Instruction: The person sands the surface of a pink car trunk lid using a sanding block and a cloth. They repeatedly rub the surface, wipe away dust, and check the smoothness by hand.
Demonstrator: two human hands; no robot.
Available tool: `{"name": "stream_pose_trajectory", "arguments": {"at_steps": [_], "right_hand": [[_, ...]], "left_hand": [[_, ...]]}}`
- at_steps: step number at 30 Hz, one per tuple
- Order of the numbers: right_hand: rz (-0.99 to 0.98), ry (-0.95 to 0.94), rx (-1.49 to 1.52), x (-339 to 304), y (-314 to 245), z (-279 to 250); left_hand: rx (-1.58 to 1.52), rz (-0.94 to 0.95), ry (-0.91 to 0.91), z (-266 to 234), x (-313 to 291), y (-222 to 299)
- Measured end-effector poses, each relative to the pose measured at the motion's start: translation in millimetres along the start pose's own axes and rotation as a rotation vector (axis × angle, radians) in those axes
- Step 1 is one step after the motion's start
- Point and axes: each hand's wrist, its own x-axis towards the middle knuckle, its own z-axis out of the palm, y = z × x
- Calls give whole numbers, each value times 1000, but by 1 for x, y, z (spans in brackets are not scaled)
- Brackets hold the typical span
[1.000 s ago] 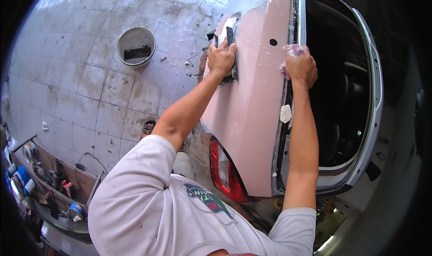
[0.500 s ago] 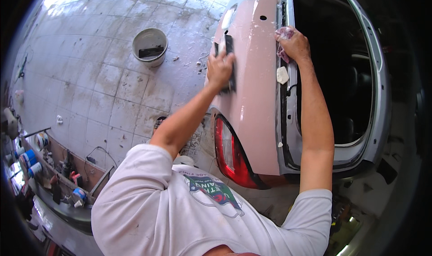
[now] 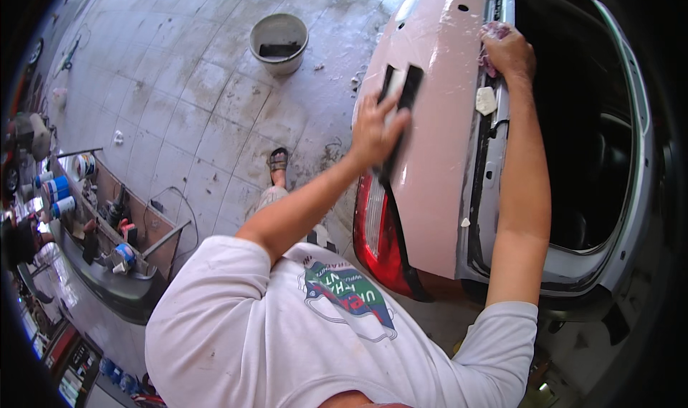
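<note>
My left hand [image 3: 378,130] rests over a long sanding block [image 3: 410,89], black along its sides with a pale strip between; motion blurs both. The block lies tilted on the pale pink car body panel [image 3: 443,143], above the red and clear tail light [image 3: 376,225]. At the edge of the rear opening, my right hand [image 3: 512,53] is closed round a wet, crumpled pinkish cloth [image 3: 494,31]. Just below that hand, an off-white angular piece [image 3: 486,101] sits on the panel's edge. White suds or drips show along this edge.
A grey bucket [image 3: 279,64] with a dark block inside stands on the tiled floor, left of the car. Farther left are a loose dark bumper [image 3: 122,293] and a tray-like stand [image 3: 154,229] with cans and tools. My sandalled foot [image 3: 278,160] is beside the car.
The sanding block has slid along the panel toward the tail light and inward, under my left hand. My right hand keeps the cloth at the opening's edge. The whole view has shifted.
</note>
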Motion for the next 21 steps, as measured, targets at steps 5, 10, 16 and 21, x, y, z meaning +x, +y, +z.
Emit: {"name": "stream_pose_trajectory", "arguments": {"at_steps": [5,10,16,21], "right_hand": [[-28,-17,7,5,-5,3],[-33,12,1,8,1,3],[5,35,52,0,-1,9],[-32,78,98,-4,-14,-1]], "left_hand": [[-55,52,10,-8,-9,-29],[24,-196,-108,-7,66,-48],[-54,123,-54,-19,-37,6],[-39,-20,-33,-8,91,-67]]}}
